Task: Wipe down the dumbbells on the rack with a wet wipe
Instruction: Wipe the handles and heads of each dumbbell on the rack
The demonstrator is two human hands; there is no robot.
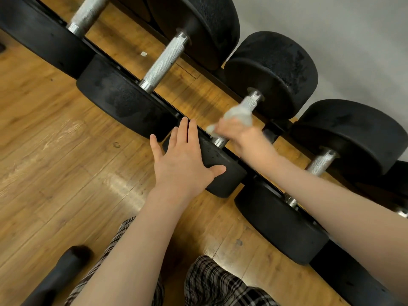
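Head view, wipe (239, 113) in right hand (240, 135)

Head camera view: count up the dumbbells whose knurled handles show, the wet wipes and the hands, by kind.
Black round-headed dumbbells with knurled silver handle showing: 4
White crumpled wet wipe: 1
Bare hands: 2, left hand and right hand
Total: 7

We see an evenly lit, fairly bright indoor frame. Soft glare patches sit on the wooden floor (123, 184) at left centre. The right hand (240, 133) at centre is motion-blurred. Wide-angle distortion bends lines toward the edges.
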